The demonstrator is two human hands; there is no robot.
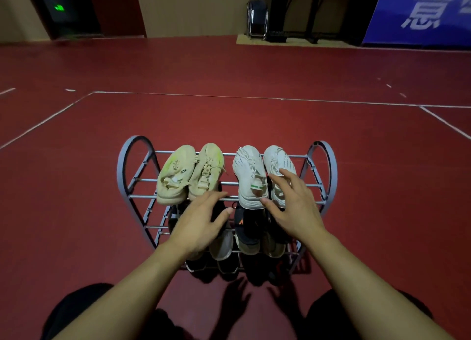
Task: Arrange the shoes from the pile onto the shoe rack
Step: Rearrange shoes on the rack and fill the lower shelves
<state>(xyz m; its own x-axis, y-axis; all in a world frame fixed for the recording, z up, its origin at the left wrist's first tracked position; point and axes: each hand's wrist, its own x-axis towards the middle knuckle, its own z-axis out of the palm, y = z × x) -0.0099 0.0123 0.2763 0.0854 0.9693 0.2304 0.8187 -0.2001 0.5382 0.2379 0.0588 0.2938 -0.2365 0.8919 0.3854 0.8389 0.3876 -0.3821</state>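
- Nearest the camera: two bare forearms reach from the near edge toward the shoe rack point(328, 161); dark-clothed knees sit at the lower corners of the view.
- Left hand point(201, 220): fingers extended and loosely spread, grasping nothing. The fingertips lie at the near rail of the top tier, just beside the heel of the beige pair point(190, 173).
- Right hand point(293, 204): fingers relaxed and spread, grasping nothing. The upper fingertips rest on the right shoe of the white pair point(262, 174); the thumb lies at the heel of the left white shoe.
- Shoe rack: grey metal frame with arched side panels and horizontal rails, standing on the red floor point(76, 187).
- Top tier: beige pair on the left, white pair on the right, all four toes pointing to the far side. The two pairs stand just beside each other.
- Lower tiers: dark shoes point(246, 227) with light soles are stacked below; the hands partly hide them, so their count cannot be told.
- Far background: a folded chair point(257, 18) against the wall and a blue banner point(420, 13) at far right.
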